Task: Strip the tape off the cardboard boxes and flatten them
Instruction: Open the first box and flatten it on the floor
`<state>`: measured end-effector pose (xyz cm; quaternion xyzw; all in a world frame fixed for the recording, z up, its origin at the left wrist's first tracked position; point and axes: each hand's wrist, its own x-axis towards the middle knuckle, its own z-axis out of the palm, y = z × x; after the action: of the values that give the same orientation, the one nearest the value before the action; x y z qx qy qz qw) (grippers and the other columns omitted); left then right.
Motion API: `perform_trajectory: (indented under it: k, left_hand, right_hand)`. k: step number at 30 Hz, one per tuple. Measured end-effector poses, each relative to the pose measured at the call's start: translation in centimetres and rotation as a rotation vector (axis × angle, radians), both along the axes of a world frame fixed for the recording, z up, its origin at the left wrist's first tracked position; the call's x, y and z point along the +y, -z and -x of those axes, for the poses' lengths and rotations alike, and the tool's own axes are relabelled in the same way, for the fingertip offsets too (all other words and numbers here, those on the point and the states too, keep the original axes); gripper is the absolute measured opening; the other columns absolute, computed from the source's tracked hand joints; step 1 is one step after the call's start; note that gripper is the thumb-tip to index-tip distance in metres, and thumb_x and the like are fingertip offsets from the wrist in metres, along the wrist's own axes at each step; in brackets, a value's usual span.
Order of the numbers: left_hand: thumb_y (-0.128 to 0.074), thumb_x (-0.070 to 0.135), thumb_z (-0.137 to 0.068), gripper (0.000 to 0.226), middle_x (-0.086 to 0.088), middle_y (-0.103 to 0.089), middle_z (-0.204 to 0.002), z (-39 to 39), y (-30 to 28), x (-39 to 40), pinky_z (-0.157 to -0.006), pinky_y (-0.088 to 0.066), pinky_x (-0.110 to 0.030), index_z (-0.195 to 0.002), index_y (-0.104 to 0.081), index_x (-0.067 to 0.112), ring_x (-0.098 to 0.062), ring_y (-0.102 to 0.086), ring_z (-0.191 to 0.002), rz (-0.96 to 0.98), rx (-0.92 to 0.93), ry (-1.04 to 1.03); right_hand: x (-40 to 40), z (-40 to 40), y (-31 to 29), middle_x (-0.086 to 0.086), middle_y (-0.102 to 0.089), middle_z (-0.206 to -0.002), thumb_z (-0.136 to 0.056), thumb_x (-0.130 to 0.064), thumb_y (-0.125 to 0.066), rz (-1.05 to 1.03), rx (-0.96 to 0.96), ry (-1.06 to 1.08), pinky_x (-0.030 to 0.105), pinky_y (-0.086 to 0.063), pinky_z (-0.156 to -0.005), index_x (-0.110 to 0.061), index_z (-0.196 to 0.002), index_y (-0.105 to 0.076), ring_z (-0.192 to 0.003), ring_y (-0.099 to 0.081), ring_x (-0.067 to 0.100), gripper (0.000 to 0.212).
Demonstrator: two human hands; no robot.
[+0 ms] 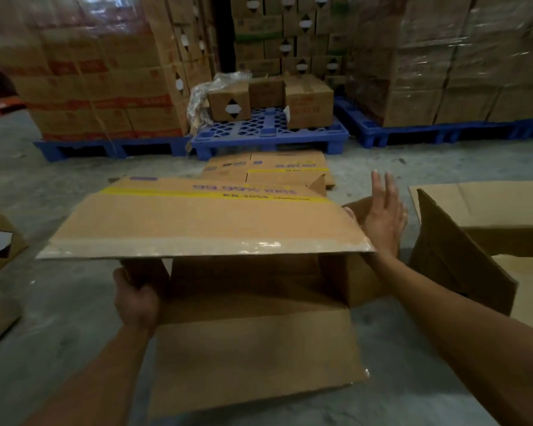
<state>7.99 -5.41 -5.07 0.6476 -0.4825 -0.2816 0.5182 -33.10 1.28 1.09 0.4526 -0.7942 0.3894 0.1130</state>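
Box on floor (253, 358): we see no contents, clear tape (203, 245) along its raised flap.
Hands: our left (137, 299) grips the side wall; right (383, 213) spread, fingers straight.
Around: another opened box (462, 259) right; flattened boxes (271, 169) ahead, before blue pallets (268, 133).

At your twelve o'clock, three cartons (270, 98) sit on a blue pallet (270, 135), flanked at ten and two by wrapped stacks (99, 75).

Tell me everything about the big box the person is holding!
The box is plain brown cardboard, open and lying on the grey floor. One wide flap sticks up and out with purple print, a yellow stripe and shiny clear tape along its edge. Another flap lies flat toward the person. The left hand grips its left wall; the right hand, fingers straight, is at its right side.
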Motion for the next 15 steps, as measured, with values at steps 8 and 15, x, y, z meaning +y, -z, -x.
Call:
perform_trajectory:
  k: [8,15]
  left_hand:
    - [-0.041,0.002,-0.103,0.045,-0.023,-0.029,-0.156,-2.3,3.7,1.8,-0.113,-0.023,-0.044,-0.146,-0.033,-0.005,-0.037,-0.029,-0.142,-0.492,0.169,0.113]
    - [-0.040,0.006,-0.105,0.047,-0.015,-0.029,-0.159,-5.9,3.4,0.9,-0.118,-0.025,-0.044,-0.151,-0.031,0.003,-0.034,-0.028,-0.145,-0.490,0.164,0.109]
  right_hand:
    - [1.1,-0.1,1.0,-0.001,-0.045,-0.141,-0.086,-0.051,-0.059,-0.420,0.399,-0.144,0.055,-0.022,-0.110,-0.042,-0.131,-0.050,-0.138,-0.028,0.027,0.046]
    - [0.4,-2.9,1.0,-0.008,-0.062,-0.116,-0.101,-0.039,-0.039,-0.429,0.480,-0.096,0.044,-0.019,-0.094,-0.045,-0.146,-0.037,-0.112,-0.050,0.019,0.045]
